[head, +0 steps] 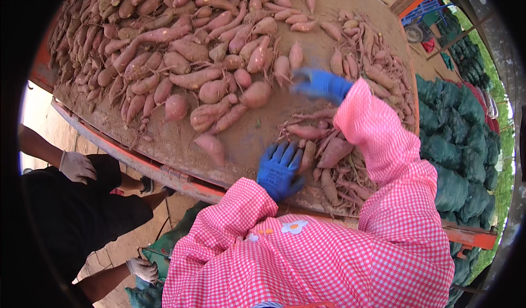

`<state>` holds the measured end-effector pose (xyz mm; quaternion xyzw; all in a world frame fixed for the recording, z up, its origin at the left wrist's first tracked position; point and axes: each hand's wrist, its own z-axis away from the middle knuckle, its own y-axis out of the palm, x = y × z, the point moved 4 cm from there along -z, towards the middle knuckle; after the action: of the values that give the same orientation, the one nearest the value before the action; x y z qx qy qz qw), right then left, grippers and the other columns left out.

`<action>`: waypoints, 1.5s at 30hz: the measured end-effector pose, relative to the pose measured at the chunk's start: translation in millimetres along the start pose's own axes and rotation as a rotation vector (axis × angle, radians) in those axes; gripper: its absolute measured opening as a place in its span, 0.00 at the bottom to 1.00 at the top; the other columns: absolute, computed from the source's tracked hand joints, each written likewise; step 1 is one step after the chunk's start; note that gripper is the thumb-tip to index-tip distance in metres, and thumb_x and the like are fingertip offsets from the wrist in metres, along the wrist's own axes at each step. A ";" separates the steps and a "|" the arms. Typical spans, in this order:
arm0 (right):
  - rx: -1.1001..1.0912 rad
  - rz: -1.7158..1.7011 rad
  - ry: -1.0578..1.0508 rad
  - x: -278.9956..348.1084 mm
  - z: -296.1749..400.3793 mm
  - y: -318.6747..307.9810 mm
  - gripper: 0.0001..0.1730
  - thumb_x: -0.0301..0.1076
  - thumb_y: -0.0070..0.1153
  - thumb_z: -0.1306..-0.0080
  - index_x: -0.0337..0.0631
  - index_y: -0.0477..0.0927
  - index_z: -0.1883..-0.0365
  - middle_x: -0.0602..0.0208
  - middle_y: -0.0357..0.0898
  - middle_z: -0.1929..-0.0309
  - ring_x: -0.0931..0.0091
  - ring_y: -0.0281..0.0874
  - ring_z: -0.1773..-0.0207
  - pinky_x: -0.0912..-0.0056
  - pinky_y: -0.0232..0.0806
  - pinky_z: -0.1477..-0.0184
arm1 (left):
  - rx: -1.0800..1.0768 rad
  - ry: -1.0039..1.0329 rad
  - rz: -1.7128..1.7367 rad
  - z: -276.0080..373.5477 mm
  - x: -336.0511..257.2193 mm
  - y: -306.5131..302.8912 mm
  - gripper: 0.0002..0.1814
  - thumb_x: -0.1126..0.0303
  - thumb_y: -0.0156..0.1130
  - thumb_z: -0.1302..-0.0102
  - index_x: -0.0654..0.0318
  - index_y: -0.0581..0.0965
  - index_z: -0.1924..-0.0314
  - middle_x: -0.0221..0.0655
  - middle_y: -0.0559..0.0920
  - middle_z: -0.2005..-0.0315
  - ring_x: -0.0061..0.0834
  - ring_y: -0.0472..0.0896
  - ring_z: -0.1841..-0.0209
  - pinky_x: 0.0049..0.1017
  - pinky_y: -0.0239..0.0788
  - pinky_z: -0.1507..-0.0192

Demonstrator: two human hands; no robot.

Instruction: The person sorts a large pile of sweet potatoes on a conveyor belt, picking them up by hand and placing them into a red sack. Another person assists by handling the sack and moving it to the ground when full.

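My left hand [280, 171], in a blue work glove, lies palm down near the table's front edge. Its fingers are spread beside a small brownish sweet potato [307, 156] at the rim of a loose pile. My right hand [318, 85], gloved in blue too, is blurred over the table with its fingers apart. Just beyond its fingertips lie two sweet potatoes [282, 70]. Nothing shows between the fingers of either hand, though blur hides detail on the right. Another sweet potato [210, 148] looks blurred, left of my left hand.
A large heap of sweet potatoes [189, 51] covers the soil-dusted table's [246, 143] left and far side. Thinner roots [382, 70] lie along the right edge. Filled green mesh sacks [448, 152] are stacked at right. Another person's gloved hands [77, 166] are at left.
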<state>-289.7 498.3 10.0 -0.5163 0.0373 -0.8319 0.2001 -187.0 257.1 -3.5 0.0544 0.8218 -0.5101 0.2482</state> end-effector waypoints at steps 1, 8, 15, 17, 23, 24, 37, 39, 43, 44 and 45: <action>-0.046 0.470 -0.007 -1.2 16.0 21.9 0.31 0.39 0.60 0.37 0.39 0.66 0.37 0.59 0.78 0.49 0.67 0.75 0.47 0.64 0.66 0.41 | -0.003 0.016 -0.010 0.0 1.2 0.4 0.37 0.51 0.64 0.51 0.67 0.71 0.44 0.49 0.72 0.44 0.49 0.69 0.42 0.48 0.55 0.37; -0.157 1.265 0.086 28.6 11.4 74.6 0.27 0.48 0.58 0.42 0.42 0.76 0.49 0.51 0.80 0.56 0.58 0.78 0.52 0.54 0.68 0.52 | -0.087 0.060 0.018 -9.2 1.8 -6.6 0.40 0.49 0.68 0.52 0.62 0.71 0.41 0.48 0.70 0.41 0.50 0.70 0.41 0.50 0.58 0.41; -0.875 1.050 -0.100 49.3 -19.2 15.6 0.52 0.63 0.60 0.48 0.43 0.58 0.32 0.50 0.54 0.30 0.54 0.58 0.32 0.55 0.56 0.36 | -0.451 -1.029 -0.679 147.0 87.9 -130.5 0.42 0.48 0.66 0.46 0.60 0.64 0.34 0.59 0.55 0.33 0.64 0.50 0.32 0.57 0.42 0.34; -0.874 0.964 -0.057 28.2 -36.7 25.1 0.60 0.67 0.60 0.51 0.43 0.51 0.29 0.48 0.48 0.27 0.51 0.56 0.31 0.54 0.54 0.34 | -0.569 -1.031 -0.370 171.0 121.1 -103.6 0.42 0.48 0.64 0.45 0.60 0.64 0.34 0.61 0.54 0.33 0.67 0.49 0.32 0.57 0.41 0.33; -0.856 0.650 0.042 28.9 -80.3 24.1 0.72 0.66 0.67 0.57 0.40 0.39 0.27 0.47 0.46 0.27 0.46 0.62 0.36 0.51 0.57 0.35 | -0.383 -1.017 -0.672 145.7 127.0 -86.9 0.41 0.50 0.63 0.45 0.57 0.63 0.33 0.61 0.54 0.33 0.72 0.48 0.33 0.58 0.41 0.33; -0.848 0.629 0.047 38.1 -82.7 21.3 0.69 0.63 0.68 0.55 0.35 0.42 0.28 0.44 0.48 0.28 0.48 0.62 0.35 0.54 0.56 0.34 | -0.389 -0.973 -0.577 113.7 119.2 -99.3 0.41 0.50 0.63 0.45 0.57 0.63 0.33 0.63 0.53 0.33 0.73 0.48 0.33 0.59 0.42 0.33; -0.646 1.021 -0.575 64.6 -45.9 85.1 0.42 0.52 0.61 0.49 0.40 0.66 0.38 0.52 0.64 0.37 0.53 0.63 0.38 0.52 0.62 0.40 | -0.379 -0.531 -0.445 36.7 162.6 -105.5 0.47 0.39 0.63 0.48 0.54 0.62 0.32 0.56 0.55 0.32 0.70 0.51 0.33 0.62 0.48 0.37; -0.692 1.271 -0.452 76.0 -52.4 84.8 0.35 0.53 0.56 0.44 0.44 0.69 0.41 0.58 0.64 0.36 0.57 0.64 0.40 0.58 0.64 0.43 | -0.356 -0.524 -0.448 41.9 161.0 -111.6 0.47 0.40 0.63 0.48 0.53 0.62 0.32 0.54 0.56 0.32 0.66 0.51 0.32 0.59 0.46 0.36; -0.313 1.396 0.037 105.9 -51.1 81.7 0.28 0.53 0.55 0.41 0.52 0.76 0.44 0.59 0.74 0.41 0.57 0.74 0.45 0.56 0.66 0.44 | -0.417 -0.481 -0.295 90.0 130.6 -146.1 0.47 0.42 0.64 0.49 0.54 0.62 0.32 0.55 0.57 0.33 0.61 0.52 0.31 0.55 0.43 0.34; -0.221 1.377 0.037 117.5 -55.0 78.9 0.27 0.52 0.55 0.41 0.52 0.77 0.45 0.59 0.76 0.44 0.57 0.76 0.46 0.55 0.66 0.45 | -0.410 -0.510 -0.313 111.3 125.6 -151.6 0.47 0.43 0.64 0.48 0.57 0.62 0.32 0.56 0.58 0.33 0.61 0.52 0.31 0.53 0.45 0.33; -0.122 1.366 0.047 128.6 -57.4 72.4 0.26 0.51 0.55 0.41 0.53 0.78 0.46 0.58 0.78 0.47 0.57 0.77 0.48 0.55 0.67 0.45 | -0.431 -0.563 -0.300 130.6 123.5 -150.5 0.46 0.43 0.64 0.48 0.58 0.63 0.33 0.57 0.58 0.34 0.61 0.53 0.31 0.52 0.45 0.33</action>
<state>-368.3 375.8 72.5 -0.3691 0.4057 -0.5268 0.6494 -300.1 52.6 14.8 -0.2621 0.8086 -0.3515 0.3924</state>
